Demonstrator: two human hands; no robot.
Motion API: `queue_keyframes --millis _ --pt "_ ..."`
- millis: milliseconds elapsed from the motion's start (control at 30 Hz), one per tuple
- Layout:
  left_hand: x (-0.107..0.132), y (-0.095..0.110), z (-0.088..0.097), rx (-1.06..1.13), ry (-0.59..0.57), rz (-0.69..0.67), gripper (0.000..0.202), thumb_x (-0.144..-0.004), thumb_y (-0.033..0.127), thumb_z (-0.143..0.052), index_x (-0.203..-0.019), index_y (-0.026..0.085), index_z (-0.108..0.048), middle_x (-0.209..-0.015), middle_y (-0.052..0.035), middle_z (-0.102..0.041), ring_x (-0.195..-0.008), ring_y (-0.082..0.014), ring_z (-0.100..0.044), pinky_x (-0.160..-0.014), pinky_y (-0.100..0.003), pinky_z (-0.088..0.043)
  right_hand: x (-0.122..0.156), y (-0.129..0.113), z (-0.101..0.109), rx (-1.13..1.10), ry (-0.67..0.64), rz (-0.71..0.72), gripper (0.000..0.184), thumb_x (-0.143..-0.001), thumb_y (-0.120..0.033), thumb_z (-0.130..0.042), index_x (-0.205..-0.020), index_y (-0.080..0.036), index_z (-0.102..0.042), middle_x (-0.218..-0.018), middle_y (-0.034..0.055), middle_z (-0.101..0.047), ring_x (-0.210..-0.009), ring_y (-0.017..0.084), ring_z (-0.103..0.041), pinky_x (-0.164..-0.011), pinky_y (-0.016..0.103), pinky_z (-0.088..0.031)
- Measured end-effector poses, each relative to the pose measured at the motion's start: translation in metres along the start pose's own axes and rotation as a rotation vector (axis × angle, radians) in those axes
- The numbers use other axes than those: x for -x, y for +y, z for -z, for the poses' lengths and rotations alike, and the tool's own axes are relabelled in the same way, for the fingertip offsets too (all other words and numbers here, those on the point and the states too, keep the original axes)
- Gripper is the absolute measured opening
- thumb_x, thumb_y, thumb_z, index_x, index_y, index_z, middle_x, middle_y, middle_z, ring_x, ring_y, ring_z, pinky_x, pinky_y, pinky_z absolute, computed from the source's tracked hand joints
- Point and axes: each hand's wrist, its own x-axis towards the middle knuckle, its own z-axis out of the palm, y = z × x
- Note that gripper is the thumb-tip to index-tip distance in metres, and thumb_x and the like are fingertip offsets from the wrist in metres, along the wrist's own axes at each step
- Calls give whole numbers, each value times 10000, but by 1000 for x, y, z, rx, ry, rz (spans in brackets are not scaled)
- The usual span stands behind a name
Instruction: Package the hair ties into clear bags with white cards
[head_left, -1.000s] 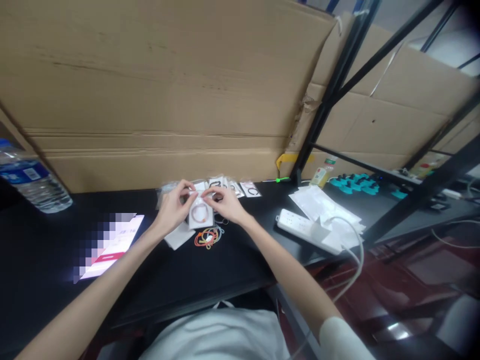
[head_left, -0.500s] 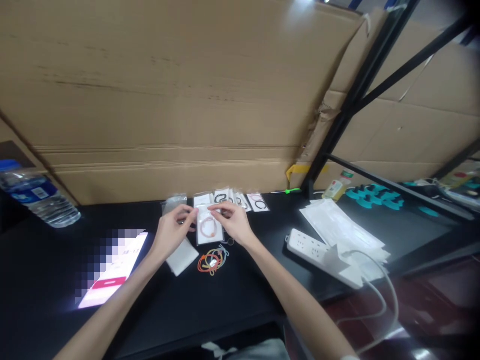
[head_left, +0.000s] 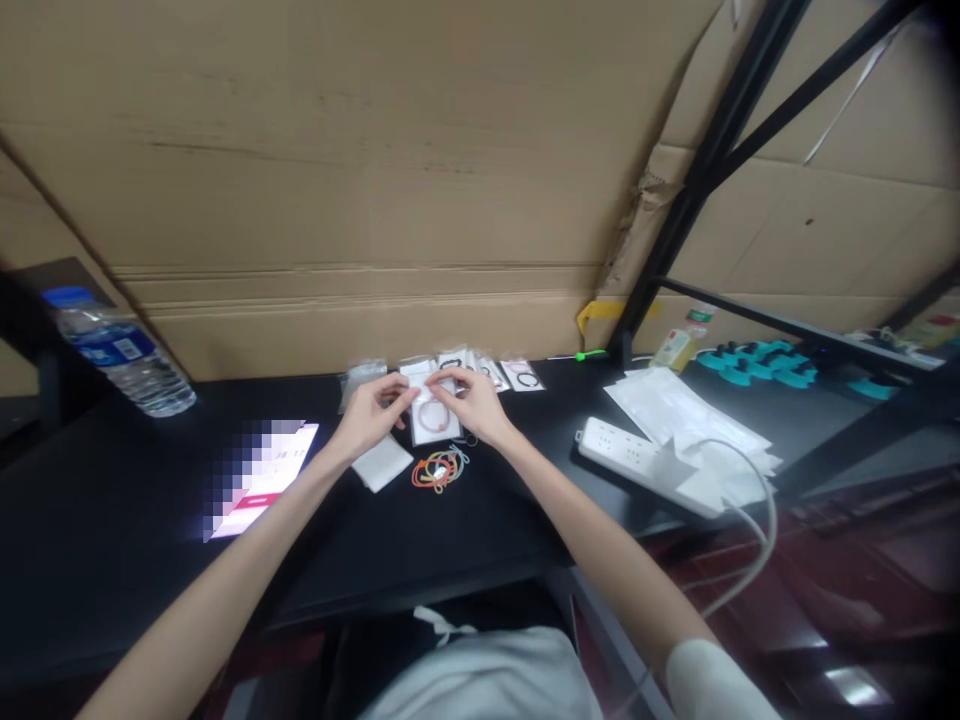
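Both hands pinch the top edge of a small clear bag point(head_left: 433, 418) with a pink hair tie inside, held just above the black table point(head_left: 90, 500). My left hand point(head_left: 373, 415) grips its left corner and my right hand point(head_left: 472, 403) its right corner, fingers closed. A loose bunch of coloured hair ties point(head_left: 437, 468) lies just in front of the bag. Behind the hands stands a row of filled small bags point(head_left: 504, 373) with dark ties. A white pile of empty bags point(head_left: 382, 463) lies under my left wrist.
A lit phone point(head_left: 259, 475) lies at the left and a water bottle point(head_left: 120, 352) at the far left. A white power strip point(head_left: 637, 463) with cable, a sheaf of white sheets point(head_left: 679, 410) and teal parts point(head_left: 754, 362) lie to the right. Cardboard point(head_left: 360, 180) walls the back; a black rack frame point(head_left: 705, 170) rises right.
Both hands stay pinched on the small bag, holding it near the same spot on the table. The view has shifted, so everything sits a little differently in the picture.
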Motion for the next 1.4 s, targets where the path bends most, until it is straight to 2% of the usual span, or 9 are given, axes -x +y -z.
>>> queue_keyframes --millis 100,267,333,500,767,1033,1167,1300,1400 --pt "1 0 1 44 -15 0 305 -877 476 -786 -909 186 -699 -802 -22 -691 -589 -120 -636 -498 -236 -566 -3 3 1 -2 -28 42 122 -950 -280 -700 -1008 -223 -792 -1070 49 -804 -1005 207 -728 -801 322 -539" --pt "-2 4 7 114 -8 29 363 -818 512 -831 -907 179 -717 -848 -43 -688 -702 -151 -659 -527 -244 -591 -9 1 9 -126 -79 40 110 -908 -281 -755 -972 -210 -810 -1051 61 -814 -1005 206 -744 -970 399 -559" --pt "-4 5 11 106 4 32 370 -813 518 -833 -916 180 -723 -871 -53 -688 -748 -164 -665 -537 -244 -593 -10 -2 12 -187 -96 -16 124 -892 -295 -769 -972 -211 -814 -1066 66 -815 -999 210 -751 -959 412 -584" --pt "-5 6 16 46 1 14 368 -822 530 -818 -915 184 -730 -895 -69 -701 -764 -174 -671 -574 -267 -602 -11 -5 21 -251 -125 -177 151 -876 -296 -757 -979 -215 -831 -1063 72 -811 -979 226 -749 -782 384 -649" --pt "-6 11 17 30 -29 15 367 -828 536 -818 -891 181 -748 -845 -71 -690 -725 -164 -645 -570 -269 -594 -13 -2 33 -260 -217 -153 164 -893 -243 -731 -1003 -215 -849 -1050 54 -798 -962 190 -725 -875 398 -663" --pt "-6 10 18 44 -58 34 375 -826 530 -829 -915 175 -747 -846 -63 -683 -734 -161 -656 -583 -269 -611 -13 0 38 -283 -259 -129 203 -907 -279 -747 -1076 -217 -841 -1127 55 -791 -1011 192 -729 -910 403 -670" --pt "-8 -1 16 66 7 55 355 -800 501 -840 -897 179 -726 -846 -61 -689 -722 -169 -669 -547 -275 -614 -12 7 37 -287 -223 -150 192 -887 -290 -765 -1047 -205 -831 -1124 70 -797 -1016 208 -752 -908 417 -680" --pt "-10 -10 18 97 171 90 323 -764 439 -852 -874 174 -704 -789 -46 -681 -642 -149 -651 -510 -266 -603 -10 15 44 -241 -108 -170 185 -880 -253 -737 -1033 -177 -809 -1107 97 -798 -965 216 -788 -861 396 -689" --pt "-10 -11 20 71 239 96 302 -779 429 -834 -851 174 -689 -765 -36 -684 -572 -134 -644 -512 -268 -602 -8 12 47 -195 -63 -138 188 -918 -287 -696 -1053 -185 -779 -1149 97 -785 -944 218 -796 -778 365 -695"
